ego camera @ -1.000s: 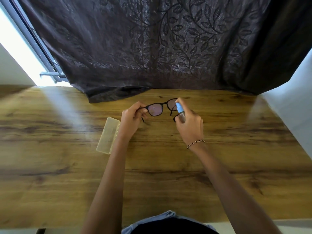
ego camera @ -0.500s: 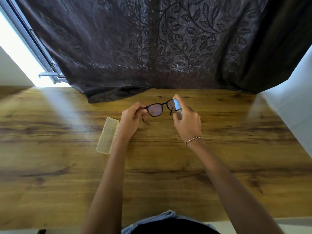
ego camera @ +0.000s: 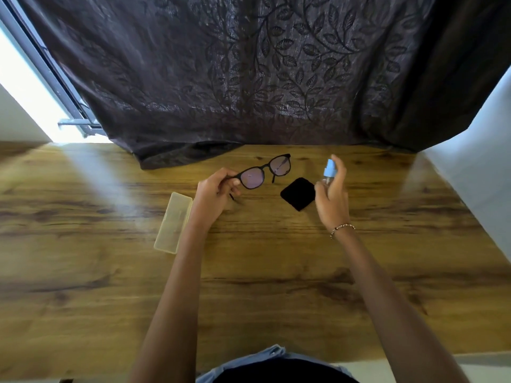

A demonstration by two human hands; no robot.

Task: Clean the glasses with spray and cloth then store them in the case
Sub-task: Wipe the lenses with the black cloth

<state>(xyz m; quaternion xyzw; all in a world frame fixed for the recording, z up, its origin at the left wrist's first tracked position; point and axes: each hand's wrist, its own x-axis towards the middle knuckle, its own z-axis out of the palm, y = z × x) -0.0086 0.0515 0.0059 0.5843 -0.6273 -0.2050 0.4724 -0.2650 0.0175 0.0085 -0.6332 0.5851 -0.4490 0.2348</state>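
Curtain (ego camera: 276,70), dark with a leaf pattern, hangs along the far side and its hem spills onto the wooden worktop (ego camera: 276,286). At the far left a strip of bright window (ego camera: 25,92) shows beside the curtain. Two bare forearms reach in from the near edge. The left hand (ego camera: 213,194) holds the black-framed glasses (ego camera: 265,171) above the worktop, fingers (ego camera: 231,179) closed around the frame at its left end; the lenses tilt up and to the right, and one temple arm hangs down from the right lens. The right hand (ego camera: 331,197) is wrapped around a small clear spray bottle (ego camera: 328,171) with a light blue top, held upright, well apart from the glasses. A beaded bracelet (ego camera: 342,229) sits on the right wrist. A pale yellow translucent case (ego camera: 173,223) lies closed on the worktop just beside the left wrist, on its outer side. A black square cloth (ego camera: 298,193) lies flat on the worktop between the two hands, just beside the right hand.
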